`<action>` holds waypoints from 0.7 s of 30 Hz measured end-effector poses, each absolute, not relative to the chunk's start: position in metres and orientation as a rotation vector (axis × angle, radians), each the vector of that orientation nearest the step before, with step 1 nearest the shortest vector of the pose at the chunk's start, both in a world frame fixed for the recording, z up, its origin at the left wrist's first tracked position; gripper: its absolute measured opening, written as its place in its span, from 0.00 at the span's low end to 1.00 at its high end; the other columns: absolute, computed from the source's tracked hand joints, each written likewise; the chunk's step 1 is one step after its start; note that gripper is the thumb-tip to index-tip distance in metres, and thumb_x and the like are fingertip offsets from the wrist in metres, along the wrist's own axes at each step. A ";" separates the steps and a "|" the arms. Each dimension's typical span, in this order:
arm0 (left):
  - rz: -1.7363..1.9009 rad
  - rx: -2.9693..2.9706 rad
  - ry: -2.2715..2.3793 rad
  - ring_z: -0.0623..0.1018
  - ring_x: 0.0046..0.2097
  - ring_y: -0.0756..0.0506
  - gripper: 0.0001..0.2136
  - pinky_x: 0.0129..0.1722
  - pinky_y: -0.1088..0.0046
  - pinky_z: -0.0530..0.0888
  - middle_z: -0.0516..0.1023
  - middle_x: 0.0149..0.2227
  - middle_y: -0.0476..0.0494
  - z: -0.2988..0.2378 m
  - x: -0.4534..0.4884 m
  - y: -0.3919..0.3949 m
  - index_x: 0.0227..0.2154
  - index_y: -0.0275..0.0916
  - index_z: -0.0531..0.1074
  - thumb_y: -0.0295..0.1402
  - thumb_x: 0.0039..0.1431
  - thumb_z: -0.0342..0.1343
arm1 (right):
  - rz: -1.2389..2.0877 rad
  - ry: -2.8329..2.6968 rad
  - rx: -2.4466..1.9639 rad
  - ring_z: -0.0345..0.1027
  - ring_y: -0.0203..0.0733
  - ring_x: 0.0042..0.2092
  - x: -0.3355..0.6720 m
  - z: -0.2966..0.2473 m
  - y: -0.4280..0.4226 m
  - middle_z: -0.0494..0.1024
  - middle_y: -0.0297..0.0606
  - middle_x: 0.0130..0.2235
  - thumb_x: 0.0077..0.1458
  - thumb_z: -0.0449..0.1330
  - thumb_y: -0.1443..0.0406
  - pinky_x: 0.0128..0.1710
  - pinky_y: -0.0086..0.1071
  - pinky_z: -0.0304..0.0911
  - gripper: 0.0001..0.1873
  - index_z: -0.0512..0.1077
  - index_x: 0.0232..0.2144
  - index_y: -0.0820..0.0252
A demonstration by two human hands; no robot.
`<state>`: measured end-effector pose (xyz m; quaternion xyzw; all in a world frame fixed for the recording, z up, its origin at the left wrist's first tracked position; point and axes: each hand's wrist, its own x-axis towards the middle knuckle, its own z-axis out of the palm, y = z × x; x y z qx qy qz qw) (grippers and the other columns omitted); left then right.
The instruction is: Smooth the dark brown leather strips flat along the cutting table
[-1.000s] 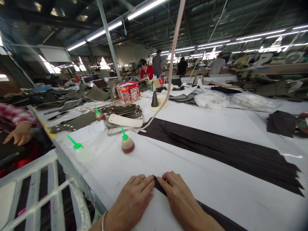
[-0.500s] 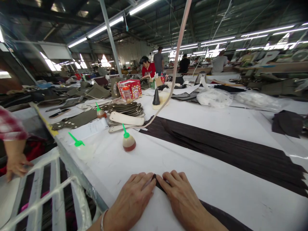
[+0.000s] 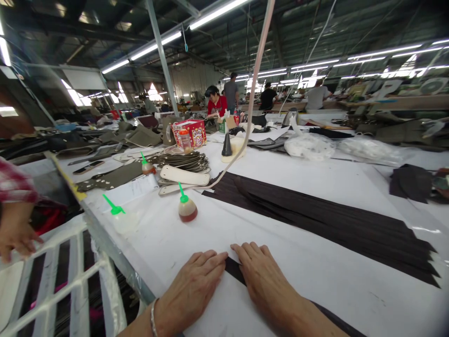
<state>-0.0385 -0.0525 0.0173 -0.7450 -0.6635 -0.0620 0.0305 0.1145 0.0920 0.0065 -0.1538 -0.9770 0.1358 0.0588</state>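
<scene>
A narrow dark strip point(image 3: 234, 270) of fabric or leather runs slantwise under my hands on the white tabletop point(image 3: 175, 252). My left hand point(image 3: 196, 285) lies at its near-left edge, fingers extended close together, fingertips by the strip's far end. Across the strip rests my right hand point(image 3: 263, 276), its fingers stretched out flat and its palm hiding the middle part. The strip shows again beyond my right forearm point(image 3: 301, 309). A squeeze bottle point(image 3: 188, 210) with a green spout and brown liquid stands ahead of my left hand. Long dark strips point(image 3: 315, 215) lie in a layer to the right.
Stacked pale and olive straps point(image 3: 184, 174) lie beyond the bottle. A hose point(image 3: 250, 103) hangs down to the table. At left, another person's hand point(image 3: 17, 236) is over a white slatted rack point(image 3: 66, 281). Plastic bags point(image 3: 310, 144) and a black cone point(image 3: 227, 145) stand farther back.
My fingertips have moved apart at the strip's end, so more of it shows between my hands. My right-hand fingers have straightened. The co-worker's hand has shifted left.
</scene>
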 end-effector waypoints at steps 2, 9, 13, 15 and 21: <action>-0.200 -2.336 -2.044 0.68 0.57 0.42 0.17 0.55 0.58 0.70 0.68 0.59 0.44 0.019 -0.040 -0.051 0.55 0.38 0.64 0.24 0.64 0.47 | 0.442 -2.950 -0.458 0.60 0.48 0.44 0.120 0.004 0.095 0.70 0.42 0.44 0.58 0.49 0.78 0.46 0.42 0.52 0.19 0.67 0.50 0.62; -0.258 -2.359 -2.093 0.69 0.56 0.43 0.17 0.56 0.60 0.68 0.69 0.57 0.45 0.020 -0.042 -0.048 0.54 0.40 0.64 0.23 0.63 0.48 | 0.371 -2.926 -0.196 0.61 0.43 0.38 0.140 0.002 0.103 0.69 0.37 0.38 0.60 0.53 0.78 0.40 0.35 0.56 0.10 0.68 0.36 0.60; -0.234 -2.354 -2.115 0.69 0.54 0.43 0.20 0.55 0.60 0.69 0.71 0.55 0.46 0.020 -0.040 -0.046 0.59 0.41 0.59 0.25 0.65 0.47 | 0.286 -2.931 -0.104 0.60 0.42 0.37 0.146 0.005 0.105 0.68 0.37 0.37 0.61 0.53 0.76 0.41 0.36 0.56 0.08 0.67 0.37 0.61; -0.208 -2.363 -2.112 0.69 0.53 0.43 0.20 0.54 0.60 0.69 0.71 0.55 0.46 0.021 -0.038 -0.043 0.60 0.43 0.58 0.26 0.66 0.47 | 0.270 -2.937 -0.082 0.60 0.42 0.38 0.148 0.006 0.106 0.68 0.37 0.38 0.61 0.53 0.76 0.41 0.36 0.55 0.08 0.67 0.38 0.61; -0.149 -2.344 -2.078 0.69 0.52 0.43 0.21 0.52 0.59 0.70 0.71 0.54 0.46 0.021 -0.034 -0.039 0.60 0.47 0.60 0.27 0.66 0.47 | 0.233 -2.940 -0.041 0.59 0.43 0.38 0.153 0.007 0.109 0.68 0.37 0.38 0.60 0.53 0.75 0.41 0.37 0.54 0.08 0.67 0.40 0.61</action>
